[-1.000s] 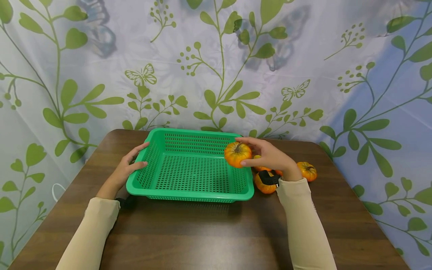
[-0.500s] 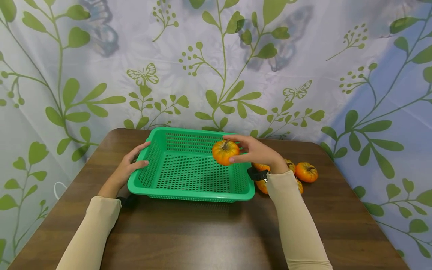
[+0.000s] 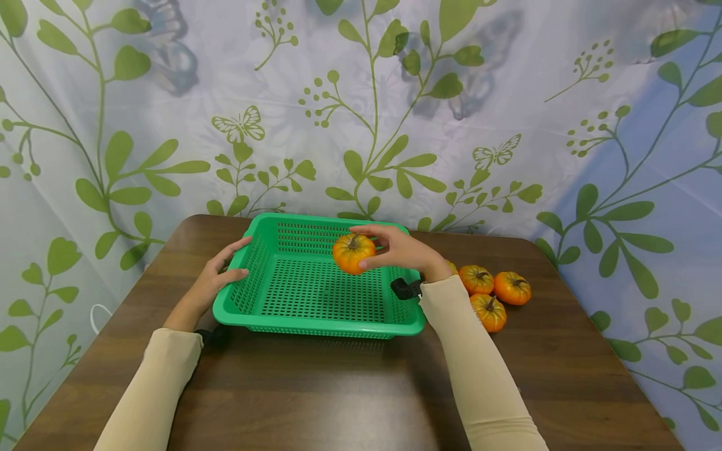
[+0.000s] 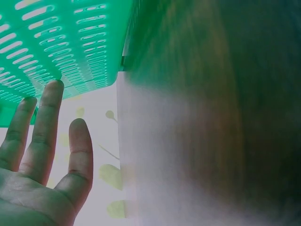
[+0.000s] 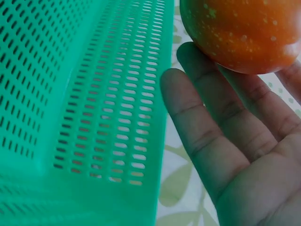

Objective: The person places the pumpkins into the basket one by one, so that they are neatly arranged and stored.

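A small orange pumpkin point(image 3: 353, 253) with a short stem is held up over the green plastic basket point(image 3: 333, 328). My right hand point(image 3: 399, 250) grips it from the right, thumb in front and fingers behind. In the right wrist view the pumpkin's smooth underside point(image 5: 244, 37) shows above the fingers, beside the basket's perforated wall point(image 5: 108, 108). My left hand point(image 3: 211, 282) holds the basket's left rim, with thumb and index finger over the edge. Seen from the left wrist, other fingers point(image 4: 44, 127) reach up against the outside of the basket's slotted wall point(image 4: 61, 37).
Several more pumpkins lie on the table right of the basket, among them a front one point(image 3: 489, 312), a middle one point(image 3: 476, 279) and a right one point(image 3: 512, 288). My right forearm partly covers another. A leaf-patterned cloth point(image 3: 361, 113) hangs behind the brown table point(image 3: 316, 394).
My right hand has moved left with the pumpkin, from the basket's right rim to above its inside. The pumpkins on the right are less covered by the arm. My left hand stays put.
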`<state>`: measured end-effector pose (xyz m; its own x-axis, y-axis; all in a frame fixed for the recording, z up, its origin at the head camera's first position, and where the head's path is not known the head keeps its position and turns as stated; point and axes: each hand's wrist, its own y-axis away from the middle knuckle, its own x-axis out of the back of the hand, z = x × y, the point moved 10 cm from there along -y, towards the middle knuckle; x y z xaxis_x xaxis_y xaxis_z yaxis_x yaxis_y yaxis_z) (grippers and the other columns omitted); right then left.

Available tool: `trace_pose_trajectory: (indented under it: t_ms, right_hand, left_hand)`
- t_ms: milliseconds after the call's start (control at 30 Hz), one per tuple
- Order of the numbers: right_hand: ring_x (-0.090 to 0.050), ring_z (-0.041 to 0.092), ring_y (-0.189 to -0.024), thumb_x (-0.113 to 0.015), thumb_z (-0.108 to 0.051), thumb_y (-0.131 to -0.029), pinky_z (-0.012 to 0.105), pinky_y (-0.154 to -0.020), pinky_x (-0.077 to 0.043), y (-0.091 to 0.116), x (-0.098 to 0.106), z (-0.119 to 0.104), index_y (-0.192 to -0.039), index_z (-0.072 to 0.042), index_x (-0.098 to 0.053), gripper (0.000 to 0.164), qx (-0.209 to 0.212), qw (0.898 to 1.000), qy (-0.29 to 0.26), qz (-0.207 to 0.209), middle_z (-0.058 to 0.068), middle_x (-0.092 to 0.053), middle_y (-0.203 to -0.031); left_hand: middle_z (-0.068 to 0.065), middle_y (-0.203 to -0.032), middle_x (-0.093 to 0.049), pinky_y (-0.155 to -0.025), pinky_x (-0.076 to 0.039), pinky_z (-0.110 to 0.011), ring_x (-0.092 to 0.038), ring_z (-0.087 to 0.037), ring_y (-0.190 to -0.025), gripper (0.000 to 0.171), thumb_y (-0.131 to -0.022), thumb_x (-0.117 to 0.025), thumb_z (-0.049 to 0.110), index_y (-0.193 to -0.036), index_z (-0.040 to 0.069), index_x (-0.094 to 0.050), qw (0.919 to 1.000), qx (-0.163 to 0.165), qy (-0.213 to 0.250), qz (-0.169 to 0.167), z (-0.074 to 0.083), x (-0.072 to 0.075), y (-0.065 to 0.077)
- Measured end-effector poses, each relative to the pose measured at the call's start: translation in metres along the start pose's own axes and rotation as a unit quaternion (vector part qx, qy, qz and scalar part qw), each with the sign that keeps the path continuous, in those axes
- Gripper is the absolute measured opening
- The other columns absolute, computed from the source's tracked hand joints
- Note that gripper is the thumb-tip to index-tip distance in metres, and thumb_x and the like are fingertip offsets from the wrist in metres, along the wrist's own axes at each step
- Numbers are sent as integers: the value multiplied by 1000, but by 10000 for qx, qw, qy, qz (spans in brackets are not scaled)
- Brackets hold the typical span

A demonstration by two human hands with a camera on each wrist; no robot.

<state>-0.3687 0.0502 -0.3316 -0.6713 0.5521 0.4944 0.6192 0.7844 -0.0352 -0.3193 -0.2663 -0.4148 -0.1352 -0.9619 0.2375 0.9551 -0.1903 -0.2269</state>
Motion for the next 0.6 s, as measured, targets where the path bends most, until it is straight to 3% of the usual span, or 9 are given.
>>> trace_pose_trajectory:
  t_ms: [100, 167, 233, 300, 433, 467, 533, 600]
  right_hand:
    - [-64, 35, -128, -77, -4, -96, 40, -103, -57, -7, -5, 2, -163, 3, -42, 76, -15, 10000, -3, -60, 24, -51, -155]
    - [-62, 36, -129, -76, -3, -97, 41, -103, -57, -12, -9, 3, -164, 3, -41, 76, -55, 9999, -51, -126, 24, -51, -155]
    - [-62, 36, -129, -75, -1, -97, 40, -103, -57, -17, -13, 4, -164, 4, -40, 75, -105, 9998, -80, -171, 24, -50, -156]
    - [-63, 36, -128, -74, 1, -97, 40, -102, -58, -22, -16, 5, -164, 4, -40, 75, -155, 9996, -100, -200, 24, -50, -156]
    - [-64, 36, -129, -76, -1, -98, 41, -102, -58, -33, -20, 9, -164, 2, -41, 75, -268, 9995, -23, -183, 23, -50, -157]
    - [-63, 36, -130, -76, -2, -98, 40, -102, -58, -36, -21, 10, -164, 1, -42, 75, -301, 9994, 4, -169, 22, -50, -157]
    - [-62, 35, -133, -77, -4, -98, 40, -103, -57, -41, -22, 11, -164, -1, -43, 75, -345, 9993, 74, -149, 21, -51, -158]
    - [-61, 34, -134, -78, -6, -98, 40, -104, -56, -45, -23, 12, -164, -3, -44, 75, -413, 9990, 114, -132, 19, -51, -158]
  left_hand:
    - [-21, -177, -19, -121, -36, -55, -15, -50, -160, 69, -105, -58, 9, -170, 11, -35, 10000, 45, 6, 6, -1, 0, 1]
    - [-21, -176, -22, -111, -46, -35, -24, -47, -156, 68, -106, -57, 9, -171, 13, -35, 10000, 74, 33, 5, -2, 0, 1]
    - [-21, -175, -24, -98, -46, -20, -29, -44, -153, 68, -107, -57, 9, -171, 16, -36, 10000, 83, 7, 7, -2, 0, 1]
    - [-21, -175, -23, -100, -46, -24, -27, -46, -154, 68, -106, -57, 10, -171, 16, -36, 10000, 94, -8, 4, -2, 0, 1]
    - [-21, -177, -20, -111, -39, -47, -17, -50, -159, 69, -106, -57, 10, -171, 14, -35, 9999, 105, -74, -5, -1, 0, 1]
    - [-20, -177, -20, -110, -40, -49, -19, -50, -158, 69, -106, -57, 10, -171, 13, -35, 9999, 122, -71, -3, -1, 0, 1]
    - [-21, -175, -24, -110, -42, -47, -25, -49, -155, 69, -106, -57, 10, -171, 13, -34, 9999, 148, -46, -3, -2, -1, 1]
    - [-21, -175, -24, -107, -44, -38, -27, -48, -154, 68, -106, -57, 10, -171, 13, -34, 9999, 157, -37, -3, -2, -1, 1]
